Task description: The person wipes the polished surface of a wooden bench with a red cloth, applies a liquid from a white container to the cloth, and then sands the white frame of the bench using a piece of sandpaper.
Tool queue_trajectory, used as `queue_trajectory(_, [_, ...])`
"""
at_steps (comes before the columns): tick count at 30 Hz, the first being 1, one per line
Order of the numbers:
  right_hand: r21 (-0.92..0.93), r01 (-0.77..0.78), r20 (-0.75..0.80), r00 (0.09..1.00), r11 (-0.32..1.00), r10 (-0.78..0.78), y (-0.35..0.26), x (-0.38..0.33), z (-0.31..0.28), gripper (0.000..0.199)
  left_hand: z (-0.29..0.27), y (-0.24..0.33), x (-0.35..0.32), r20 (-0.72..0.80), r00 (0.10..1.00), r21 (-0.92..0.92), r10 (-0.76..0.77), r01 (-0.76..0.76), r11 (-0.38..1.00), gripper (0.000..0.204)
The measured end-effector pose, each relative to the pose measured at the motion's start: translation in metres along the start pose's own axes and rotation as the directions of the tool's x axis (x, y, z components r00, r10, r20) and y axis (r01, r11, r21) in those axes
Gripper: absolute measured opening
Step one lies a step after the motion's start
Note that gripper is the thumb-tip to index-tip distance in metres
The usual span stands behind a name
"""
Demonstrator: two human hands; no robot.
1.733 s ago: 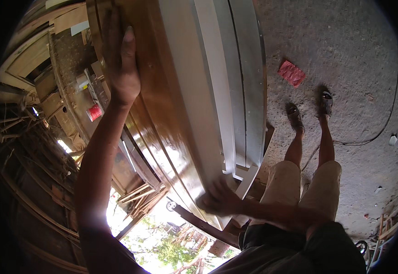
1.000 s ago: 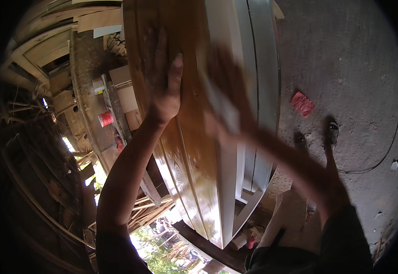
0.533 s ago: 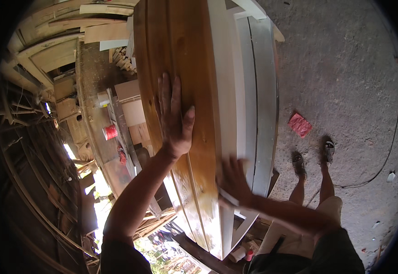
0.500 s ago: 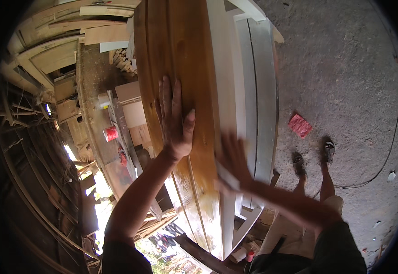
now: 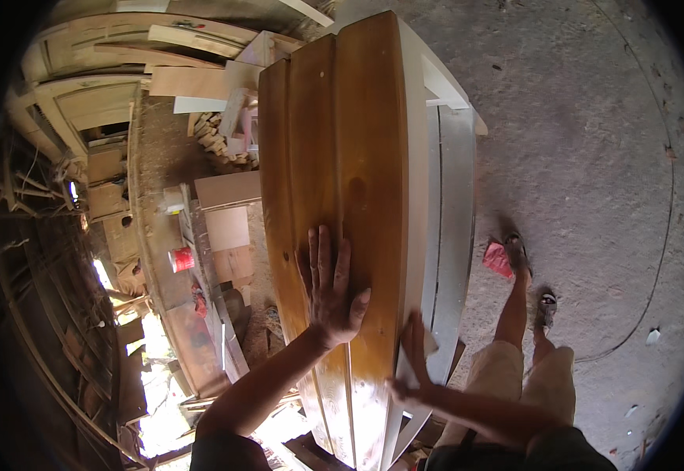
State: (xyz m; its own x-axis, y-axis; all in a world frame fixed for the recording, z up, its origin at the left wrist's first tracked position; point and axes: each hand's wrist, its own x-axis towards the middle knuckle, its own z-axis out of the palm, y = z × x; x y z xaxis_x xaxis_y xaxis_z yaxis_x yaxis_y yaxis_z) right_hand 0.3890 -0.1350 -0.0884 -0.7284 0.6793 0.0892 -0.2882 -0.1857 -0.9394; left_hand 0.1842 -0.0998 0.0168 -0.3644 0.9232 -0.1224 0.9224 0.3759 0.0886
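A long tabletop of brown-stained planks (image 5: 365, 157) with grooves between them runs away from me. My left hand (image 5: 330, 298) lies flat on it, fingers spread and nothing held. Down at the white side edge (image 5: 414, 259) of the top is my right hand (image 5: 416, 369), its fingers stretched along the edge and its thumb apart. A small pale flat piece (image 5: 430, 345), which looks like folded sandpaper, is held under those fingers, partly hidden. Below the top, on the right, shows a grey-white lower board (image 5: 453, 204).
A red sheet (image 5: 496, 259) lies on the concrete floor (image 5: 577, 157) by my foot. To the left are a red and white can (image 5: 181, 260), stacked wood offcuts (image 5: 215, 135) and loose boards (image 5: 228, 188). A thin cable (image 5: 667, 220) curves across the floor at right.
My right hand has slid nearer along the white edge with the pale piece. The left hand still rests flat on the planks. My view has shifted, showing the tabletop's far end, and my feet have moved.
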Motion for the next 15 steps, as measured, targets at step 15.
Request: queue_trajectory(15, [-0.251,-0.010,0.094,0.995,0.968,0.034,0.044,0.108,-0.041,0.079,0.006,0.000,-0.002,0.041,0.999,-0.086,-0.028,0.031,0.996,0.079])
